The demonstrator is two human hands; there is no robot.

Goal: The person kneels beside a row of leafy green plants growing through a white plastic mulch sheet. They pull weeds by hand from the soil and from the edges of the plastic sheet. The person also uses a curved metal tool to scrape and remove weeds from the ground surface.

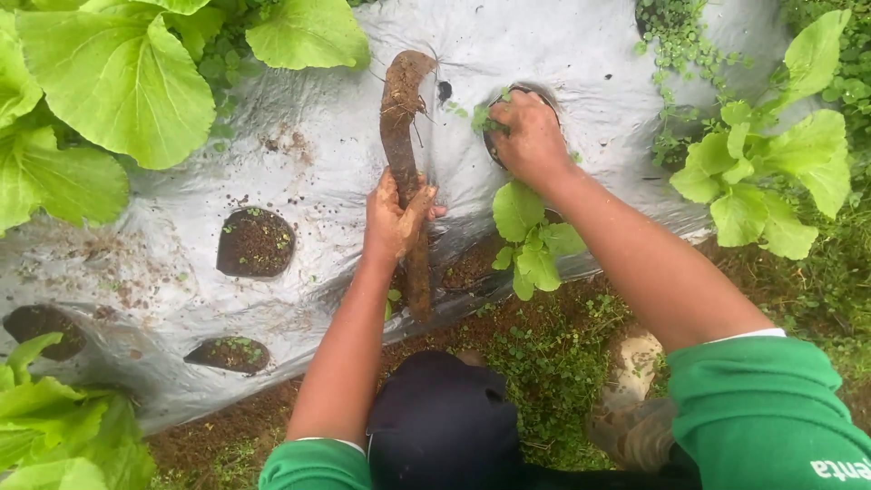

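- Head view: left hand (pixel 392 220) wrapped tight round a muddy stick (pixel 404 172), tip resting on the silver mulch sheet (pixel 308 154).
- Right hand (pixel 526 136) pressed into a planting hole (pixel 517 95), fingers curled down; can't tell whether they hold the small sprig (pixel 481 118) at its edge.
- Done: seedling (pixel 533 238) set just below that hole; big leafy plants (pixel 109 82) at left.
- Left: empty hole (pixel 256 241), two more lower left, soil only.

No packages, signs or screens are seen.
Only a small white printed mark (pixel 839 468) is noted on the green sleeve (pixel 762 408), lower right.
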